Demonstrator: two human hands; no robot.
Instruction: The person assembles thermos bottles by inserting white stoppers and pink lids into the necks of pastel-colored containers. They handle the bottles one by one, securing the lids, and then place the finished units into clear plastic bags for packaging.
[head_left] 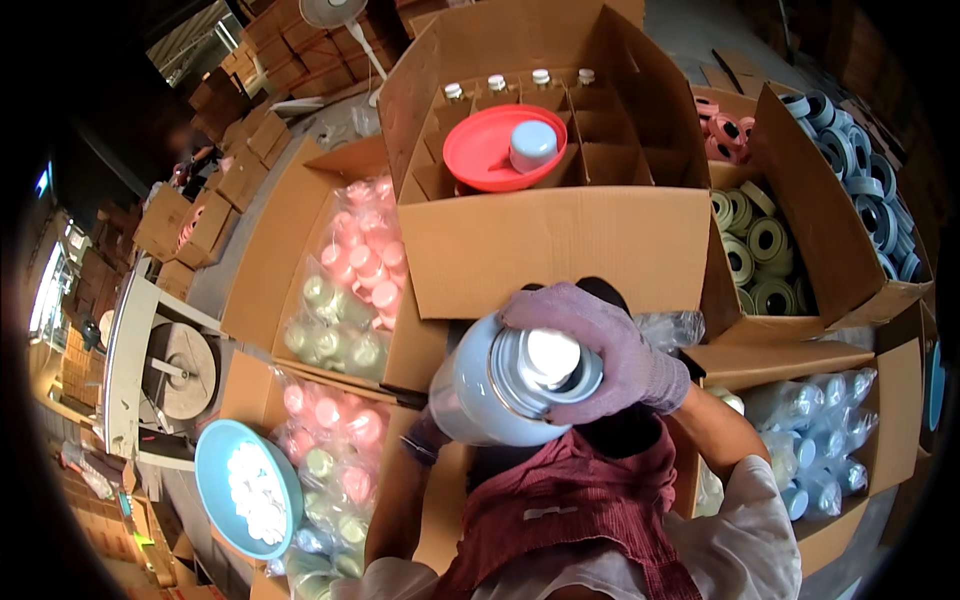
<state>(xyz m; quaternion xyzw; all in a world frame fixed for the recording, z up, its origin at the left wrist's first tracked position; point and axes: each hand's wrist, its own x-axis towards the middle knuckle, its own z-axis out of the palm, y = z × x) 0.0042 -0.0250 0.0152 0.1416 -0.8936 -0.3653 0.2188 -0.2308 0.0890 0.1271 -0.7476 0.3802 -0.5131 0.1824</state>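
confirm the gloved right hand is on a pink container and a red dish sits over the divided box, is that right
Not quite: the container is light blue, not pink, as the head view shows. The gloved right hand is on it, and the red dish does sit over the divided box.

Red tray [475, 145], obstacle over carton cells [605, 130]

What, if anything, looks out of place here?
Nothing clearly spilled or damaged. Mildly odd: a red bowl, holding a light-blue cup, sits atop the divided carton, partly covering it; possibly deliberate.
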